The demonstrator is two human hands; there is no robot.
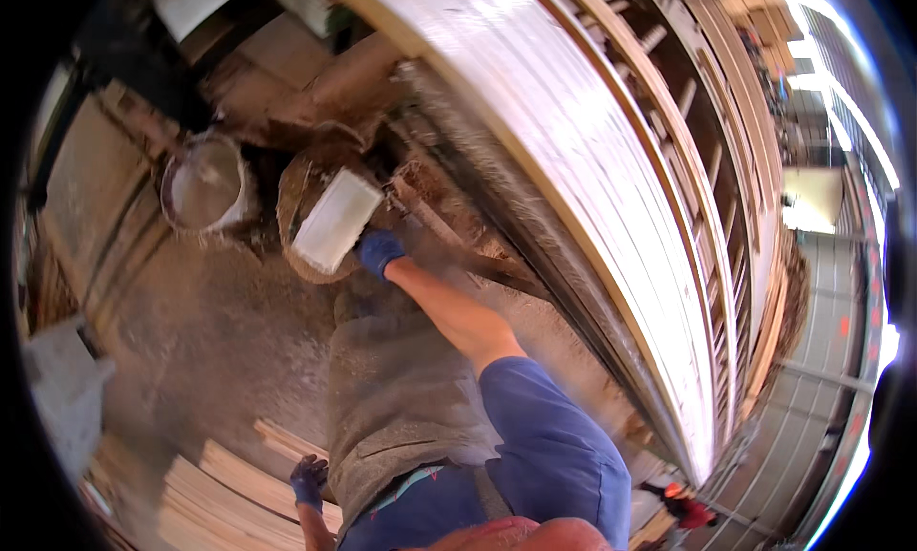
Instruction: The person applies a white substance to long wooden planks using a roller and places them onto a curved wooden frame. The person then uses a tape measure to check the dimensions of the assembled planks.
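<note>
My right hand (378,252), in a blue glove, reaches forward to the near right edge of a white rectangular block (336,221). Its fingers look closed at that edge and are partly hidden. The block is tilted over a round, dusty brown bucket (294,193), hiding much of its opening. Low on the left, my left hand (309,478) wears a dark glove, with its fingers somewhat apart and nothing visible in them. It is beside pale wooden planks (224,498).
A second round bucket (202,183) with greyish contents stands to the left. A long stack of pale boards (573,140) fills the right side. Dusty concrete floor (220,350) lies left of me. Far off at lower right is another person (690,511) in red.
</note>
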